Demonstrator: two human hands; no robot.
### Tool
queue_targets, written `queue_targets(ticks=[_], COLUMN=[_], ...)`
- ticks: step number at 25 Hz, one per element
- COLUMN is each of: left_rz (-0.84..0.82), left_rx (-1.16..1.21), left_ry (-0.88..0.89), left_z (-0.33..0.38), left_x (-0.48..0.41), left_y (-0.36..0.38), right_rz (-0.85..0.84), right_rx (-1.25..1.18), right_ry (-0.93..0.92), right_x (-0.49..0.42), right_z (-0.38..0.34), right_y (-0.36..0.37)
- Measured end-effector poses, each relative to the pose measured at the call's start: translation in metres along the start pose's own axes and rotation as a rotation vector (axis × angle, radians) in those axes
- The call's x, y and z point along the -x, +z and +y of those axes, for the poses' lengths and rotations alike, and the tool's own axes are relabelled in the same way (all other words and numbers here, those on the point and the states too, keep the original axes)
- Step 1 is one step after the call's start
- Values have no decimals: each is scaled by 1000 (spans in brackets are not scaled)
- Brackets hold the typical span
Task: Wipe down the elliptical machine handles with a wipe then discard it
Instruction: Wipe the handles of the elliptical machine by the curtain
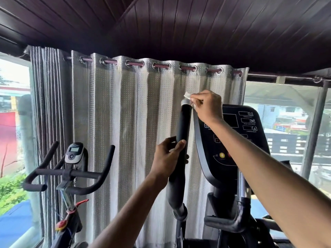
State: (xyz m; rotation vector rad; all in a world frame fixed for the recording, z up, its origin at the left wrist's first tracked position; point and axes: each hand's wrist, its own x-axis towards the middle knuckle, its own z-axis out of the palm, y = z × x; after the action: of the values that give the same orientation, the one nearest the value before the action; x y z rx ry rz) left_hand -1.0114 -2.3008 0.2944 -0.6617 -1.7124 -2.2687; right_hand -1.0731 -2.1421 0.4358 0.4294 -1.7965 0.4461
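Head view: right hand (pixel 206 106) pinches white wipe (pixel 188 96) against the silver cap atop the elliptical's upright black handle (pixel 182 126). Left hand (pixel 167 158) grips that handle lower down, fingers wrapped around the foam, well below the wipe.

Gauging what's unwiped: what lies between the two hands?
In the head view, only bare black handle between left hand and wipe in right hand.

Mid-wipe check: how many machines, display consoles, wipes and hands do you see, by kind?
Machines: 2 (elliptical, exercise bike)
Display consoles: 2 (elliptical console, bike display)
Wipes: 1 (wipe, pinched by the right hand at the top of the handle)
Hands: 2 (right hand; left hand, gripping the handle lower down)
Total: 7
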Motion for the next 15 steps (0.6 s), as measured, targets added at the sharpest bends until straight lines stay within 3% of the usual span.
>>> queue_targets(ticks=[4,8,11,13,15], left_rz=[8,-23,-30,-21,-3], left_rx=[-1,7,-1,-7,-24], left_ry=[11,15,11,19,32], left_z=[-2,-1,0,-1,-1], left_x=[-2,0,-1,-3,-3], left_y=[0,-3,-5,-5,-2], right_rz=[-389,-669,-523,-244,3], right_rx=[-138,27,79,38,-136], right_ry=[248,54,-106,-224,-168], right_x=[-30,-50,-33,0,38], right_z=[-16,-29,-19,-5,2], right_y=[-6,0,-4,-5,5])
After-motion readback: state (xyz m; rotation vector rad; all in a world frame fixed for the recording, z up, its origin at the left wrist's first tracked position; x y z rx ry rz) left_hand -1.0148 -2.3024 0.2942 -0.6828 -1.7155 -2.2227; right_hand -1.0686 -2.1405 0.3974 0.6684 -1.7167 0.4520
